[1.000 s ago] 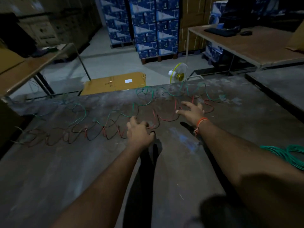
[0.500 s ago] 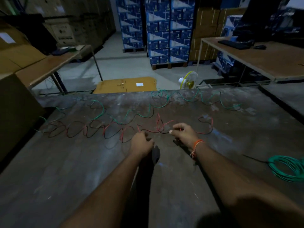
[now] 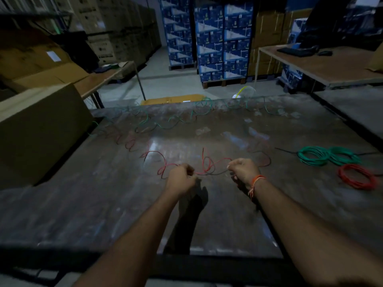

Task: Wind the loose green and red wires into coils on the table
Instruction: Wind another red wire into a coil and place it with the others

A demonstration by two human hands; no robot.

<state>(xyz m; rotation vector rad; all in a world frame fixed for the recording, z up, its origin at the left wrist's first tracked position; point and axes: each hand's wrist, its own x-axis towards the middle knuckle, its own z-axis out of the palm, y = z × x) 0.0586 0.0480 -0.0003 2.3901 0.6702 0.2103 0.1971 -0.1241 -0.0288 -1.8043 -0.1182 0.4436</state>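
A loose red wire (image 3: 207, 165) snakes in loops across the middle of the dark table (image 3: 103, 204). My left hand (image 3: 180, 179) is closed on it near the table's centre. To the right, my right hand (image 3: 244, 170) pinches the same wire, and a short stretch runs between the two hands. A loose green wire (image 3: 176, 121) wanders along the far part of the table. On the right lie two wound green coils (image 3: 328, 155) side by side and a wound red coil (image 3: 357, 176) in front of them.
A large cardboard box (image 3: 41, 129) stands against the table's left edge. A small fan (image 3: 244, 92) sits just past the far edge. Beyond are a side table (image 3: 107, 76), a desk (image 3: 331, 67) with a keyboard, and stacked blue cartons (image 3: 221, 38).
Both hands have closed on the red wire and drawn it toward me, away from the green wire. The view has pulled back, bringing the wound coils on the right into sight.
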